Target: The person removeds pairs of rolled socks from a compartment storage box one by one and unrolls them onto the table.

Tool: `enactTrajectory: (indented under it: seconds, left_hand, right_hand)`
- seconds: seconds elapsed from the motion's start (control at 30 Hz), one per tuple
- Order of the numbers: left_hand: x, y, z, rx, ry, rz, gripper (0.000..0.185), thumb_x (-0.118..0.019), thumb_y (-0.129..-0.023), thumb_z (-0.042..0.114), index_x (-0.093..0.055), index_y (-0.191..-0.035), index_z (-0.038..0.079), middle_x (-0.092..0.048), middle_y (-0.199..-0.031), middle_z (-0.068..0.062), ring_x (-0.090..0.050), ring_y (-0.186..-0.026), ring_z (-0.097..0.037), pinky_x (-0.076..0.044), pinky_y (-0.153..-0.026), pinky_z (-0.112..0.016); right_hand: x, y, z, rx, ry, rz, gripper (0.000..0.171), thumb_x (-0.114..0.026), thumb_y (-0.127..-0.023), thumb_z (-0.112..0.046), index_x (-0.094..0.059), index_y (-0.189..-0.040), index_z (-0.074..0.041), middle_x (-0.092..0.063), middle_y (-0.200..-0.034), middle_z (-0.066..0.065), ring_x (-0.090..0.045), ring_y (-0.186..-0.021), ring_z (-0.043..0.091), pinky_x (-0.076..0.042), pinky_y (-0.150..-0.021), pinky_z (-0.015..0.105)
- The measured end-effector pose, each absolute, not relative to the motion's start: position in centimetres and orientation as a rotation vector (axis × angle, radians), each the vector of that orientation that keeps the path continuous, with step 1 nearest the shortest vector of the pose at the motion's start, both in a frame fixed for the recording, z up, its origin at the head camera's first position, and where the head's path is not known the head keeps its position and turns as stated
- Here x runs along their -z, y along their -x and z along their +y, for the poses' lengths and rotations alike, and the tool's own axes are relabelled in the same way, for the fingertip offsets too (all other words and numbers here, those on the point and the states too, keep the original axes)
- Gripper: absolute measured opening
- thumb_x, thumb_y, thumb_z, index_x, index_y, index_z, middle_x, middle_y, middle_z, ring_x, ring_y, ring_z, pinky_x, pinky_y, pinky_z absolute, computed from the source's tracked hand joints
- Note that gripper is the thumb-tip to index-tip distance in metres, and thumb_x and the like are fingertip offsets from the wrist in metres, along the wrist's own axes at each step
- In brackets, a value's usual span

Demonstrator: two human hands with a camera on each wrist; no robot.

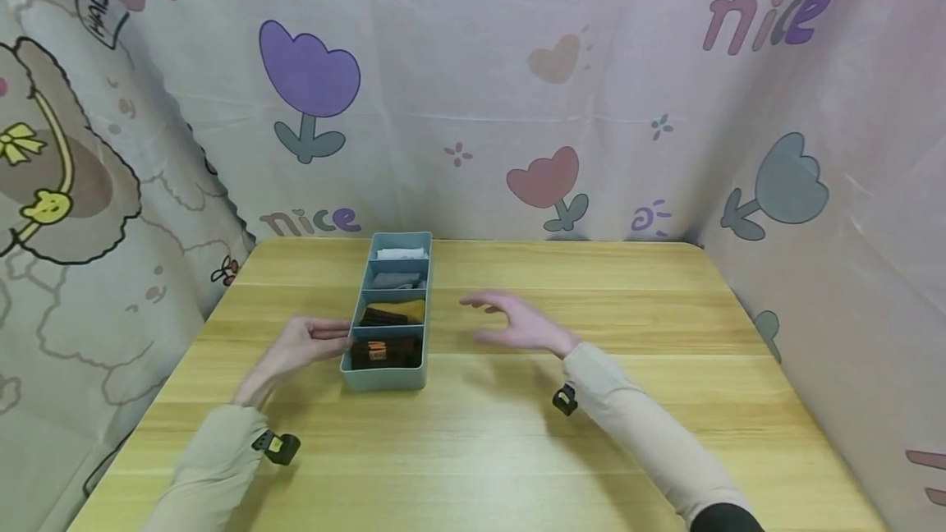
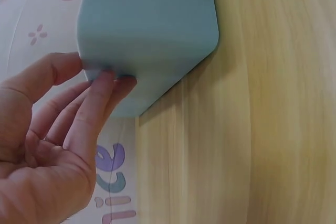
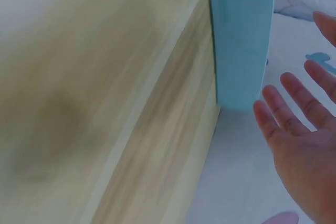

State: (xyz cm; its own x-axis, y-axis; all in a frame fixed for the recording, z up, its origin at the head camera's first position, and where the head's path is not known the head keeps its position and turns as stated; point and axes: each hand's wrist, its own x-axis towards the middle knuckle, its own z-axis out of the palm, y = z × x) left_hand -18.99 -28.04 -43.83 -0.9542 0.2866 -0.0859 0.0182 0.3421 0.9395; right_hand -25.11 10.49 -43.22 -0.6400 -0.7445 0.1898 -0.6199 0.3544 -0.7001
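Note:
A long blue-green storage box [image 1: 426, 351] with a row of compartments stands on the table, left of the middle. Dark brown folded fabric [image 1: 399, 354] with an orange print fills the nearest compartment. Behind it lie a yellow and dark folded piece [image 1: 402, 312], a grey one [image 1: 395, 280] and a white one [image 1: 401, 254]. My left hand [image 1: 314, 343] pinches the box's left wall near the front, thumb at the rim and fingertips against the outer side [image 2: 149, 51]. To the right of the box, my right hand [image 1: 517, 323] hovers with fingers spread, apart from the box wall [image 3: 241, 40].
The wooden table [image 1: 591, 450] stretches right and forward of the box. Patterned cloth [image 1: 443, 64] hangs along its back and both sides. Each forearm wears a pale sleeve, with a small dark camera [image 1: 565, 399] strapped at the wrist.

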Motion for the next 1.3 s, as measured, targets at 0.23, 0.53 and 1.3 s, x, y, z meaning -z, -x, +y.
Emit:
enactTrajectory:
  seconds: [0.23,0.53,1.3]
  left_hand:
    - [44.1,19.0,-27.4,-1.697,-0.244,2.285,0.053,-0.066,-0.094,0.004,-0.046,-0.135,-0.022,-0.054,-0.13,-0.039,-0.071,-0.095,0.0,-0.06,-0.086,-0.029]
    - [44.5,19.0,-27.1,-1.692,-0.235,2.261,0.052,-0.066,-0.095,0.005,-0.046,-0.136,-0.02,-0.055,-0.129,-0.036,-0.072,-0.098,-0.002,-0.06,-0.086,-0.029]
    - [44.6,19.1,-26.8,-1.786,-0.171,2.184,0.054,-0.065,-0.096,0.006,-0.044,-0.14,-0.018,-0.067,-0.126,-0.023,-0.071,-0.097,-0.002,-0.059,-0.085,-0.025]
  right_hand:
    - [42.1,24.6,6.0,1.197,1.305,2.195,0.055,-0.074,-0.09,-0.012,-0.054,-0.139,0.001,-0.061,-0.14,0.018,-0.061,-0.126,0.034,-0.048,-0.11,0.038]
    - [41.5,24.4,0.4,1.053,1.272,2.044,0.049,-0.071,-0.093,-0.01,-0.055,-0.138,0.001,-0.061,-0.141,0.017,-0.059,-0.132,0.027,-0.046,-0.11,0.023]
    - [41.8,26.6,-4.4,0.549,1.313,1.856,0.074,-0.065,-0.079,0.02,-0.047,-0.144,-0.01,-0.042,-0.154,0.01,-0.04,-0.124,0.012,-0.04,-0.096,0.016]
